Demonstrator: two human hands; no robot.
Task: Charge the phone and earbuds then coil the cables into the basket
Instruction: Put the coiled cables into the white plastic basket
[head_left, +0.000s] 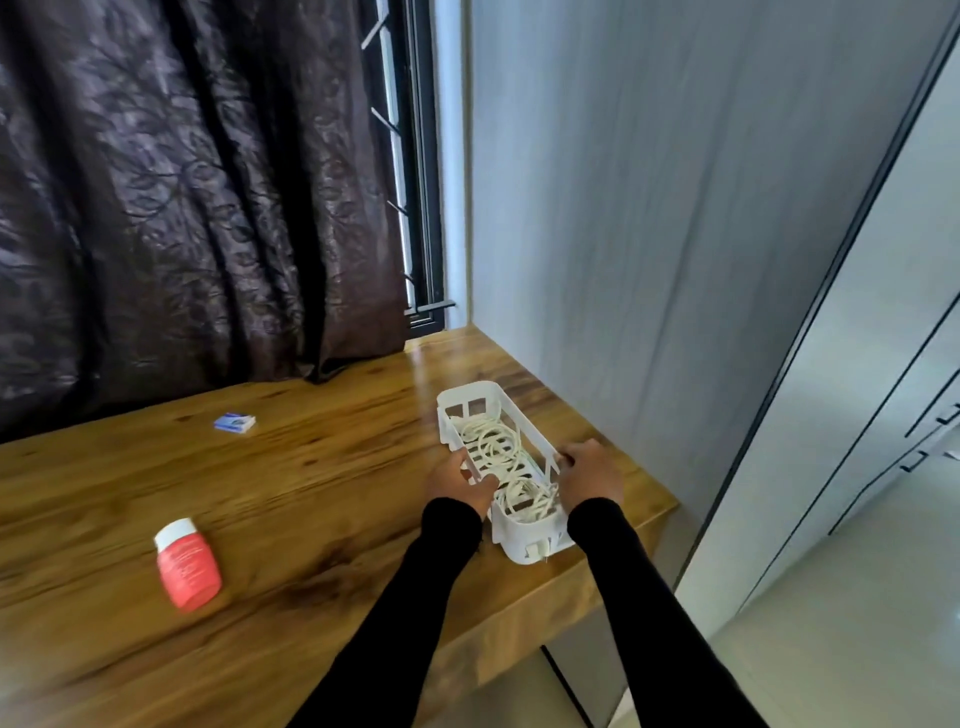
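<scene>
Now we grip the slotted white plastic basket (470, 402) between left hand (457, 480) and right hand (592, 475), fingers curled on its long walls | coiled white cables (493, 447) inside | wooden desk (311, 499) edge just beside right hand.

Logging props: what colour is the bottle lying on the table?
Red bottle with a white cap, seen in the head view.

Soft daylight from window gap (410, 156), glare streak on wooden table (311, 441), wide-angle bending at edges, slight blur
</scene>
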